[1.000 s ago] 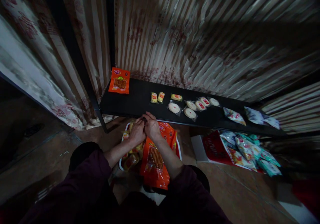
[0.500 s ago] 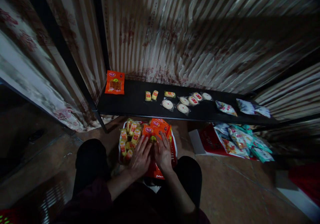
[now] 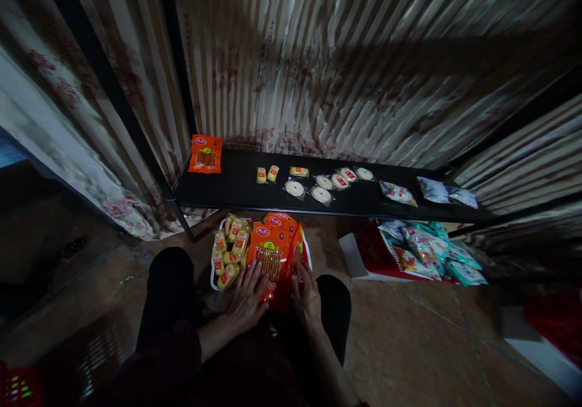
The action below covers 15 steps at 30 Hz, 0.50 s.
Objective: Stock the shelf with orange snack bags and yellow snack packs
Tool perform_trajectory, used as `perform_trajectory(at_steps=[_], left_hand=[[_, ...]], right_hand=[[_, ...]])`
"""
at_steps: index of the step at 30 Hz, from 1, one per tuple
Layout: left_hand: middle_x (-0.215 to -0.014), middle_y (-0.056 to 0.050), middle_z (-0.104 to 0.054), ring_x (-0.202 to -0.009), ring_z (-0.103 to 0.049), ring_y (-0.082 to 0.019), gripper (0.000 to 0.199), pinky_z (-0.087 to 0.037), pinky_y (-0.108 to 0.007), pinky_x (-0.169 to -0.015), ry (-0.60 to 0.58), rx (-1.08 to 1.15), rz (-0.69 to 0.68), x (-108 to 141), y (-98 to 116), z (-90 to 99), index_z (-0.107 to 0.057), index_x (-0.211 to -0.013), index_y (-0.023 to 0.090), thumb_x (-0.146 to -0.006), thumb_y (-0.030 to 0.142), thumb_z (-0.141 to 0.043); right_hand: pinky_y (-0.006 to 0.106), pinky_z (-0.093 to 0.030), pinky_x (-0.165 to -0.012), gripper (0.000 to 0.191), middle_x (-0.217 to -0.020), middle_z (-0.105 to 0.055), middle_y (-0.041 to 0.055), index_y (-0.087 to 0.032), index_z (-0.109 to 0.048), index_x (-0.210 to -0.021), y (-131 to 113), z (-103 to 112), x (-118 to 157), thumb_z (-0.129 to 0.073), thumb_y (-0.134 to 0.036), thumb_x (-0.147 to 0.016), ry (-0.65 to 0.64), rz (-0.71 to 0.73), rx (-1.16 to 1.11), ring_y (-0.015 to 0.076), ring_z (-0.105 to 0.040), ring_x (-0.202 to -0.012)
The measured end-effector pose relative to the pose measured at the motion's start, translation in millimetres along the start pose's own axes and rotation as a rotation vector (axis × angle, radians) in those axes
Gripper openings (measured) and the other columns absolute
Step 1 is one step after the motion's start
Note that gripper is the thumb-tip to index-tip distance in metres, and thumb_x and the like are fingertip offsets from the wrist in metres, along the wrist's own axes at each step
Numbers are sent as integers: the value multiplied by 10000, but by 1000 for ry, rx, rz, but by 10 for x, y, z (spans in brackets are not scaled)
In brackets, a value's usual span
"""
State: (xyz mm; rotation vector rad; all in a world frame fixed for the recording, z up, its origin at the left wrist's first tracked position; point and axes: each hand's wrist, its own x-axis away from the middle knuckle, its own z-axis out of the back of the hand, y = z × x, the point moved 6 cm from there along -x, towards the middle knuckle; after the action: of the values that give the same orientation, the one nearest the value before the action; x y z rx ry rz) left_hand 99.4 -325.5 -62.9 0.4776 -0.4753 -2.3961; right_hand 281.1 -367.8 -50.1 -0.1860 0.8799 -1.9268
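My left hand [image 3: 248, 295] and my right hand [image 3: 305, 293] grip the lower corners of an orange snack packet [image 3: 271, 254], which stands tilted up on top of a stack of like packets. The stack fills the right half of a white-rimmed basket [image 3: 212, 275] on the floor between my knees. Several small yellow wrapped snacks [image 3: 230, 249] lie in the basket's left half. Just beyond runs a low black shelf [image 3: 245, 190] with a single orange packet [image 3: 205, 153] at its left end.
On the shelf lie three small yellow snacks [image 3: 273, 173], several round white cakes in clear wrap [image 3: 322, 184] and pale bags [image 3: 445, 193] at the right. A red box [image 3: 377, 255] with green and white bags [image 3: 431, 250] sits under the shelf. Striped curtains hang behind.
My hands have drawn back from the shelf's front edge to the near side of the basket and lifted the top orange packet upright. The view has shifted down and back.
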Motion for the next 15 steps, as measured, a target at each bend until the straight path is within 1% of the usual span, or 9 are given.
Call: perform_trajectory(at_steps=[4,9,12,15], left_hand=[[-1563,-165,-126,-1447,-32,-307,603,-234,-551,-1114,-7,27,43,-27,21,-17,-359,-1410,153,-844,291,-513],[-1569,-143,-101,-1444,-20,-307,600,-267,-554,-1109,-6,32,138,-58,74,-23,-423,-1359,150,-766,161,-516],[-1569,-138,-75,-1441,-20,-311,672,-274,-550,-1111,-8,26,184,-78,94,-31,-393,-1385,138,-722,117,-500],[-1567,-131,-78,-1439,-25,-314,749,-268,-557,-1111,-4,18,204,-91,101,-45,-337,-1423,137,-690,87,-482]], right_hand=[[519,-401,-1041,504,-1283,-571,170,-152,-611,-1184,-36,-88,58,-366,-486,-898,-4,52,4,294,-489,-1250],[514,-424,-1017,511,-1284,-565,193,-123,-622,-1174,-75,-133,131,-373,-475,-900,-5,85,9,304,-510,-1227],[507,-421,-1024,481,-1283,-569,179,-133,-613,-1186,-119,-112,121,-395,-450,-898,19,97,7,297,-502,-1235],[516,-408,-1035,447,-1273,-583,167,-136,-618,-1178,-178,-128,20,-409,-411,-895,9,116,38,296,-487,-1251]])
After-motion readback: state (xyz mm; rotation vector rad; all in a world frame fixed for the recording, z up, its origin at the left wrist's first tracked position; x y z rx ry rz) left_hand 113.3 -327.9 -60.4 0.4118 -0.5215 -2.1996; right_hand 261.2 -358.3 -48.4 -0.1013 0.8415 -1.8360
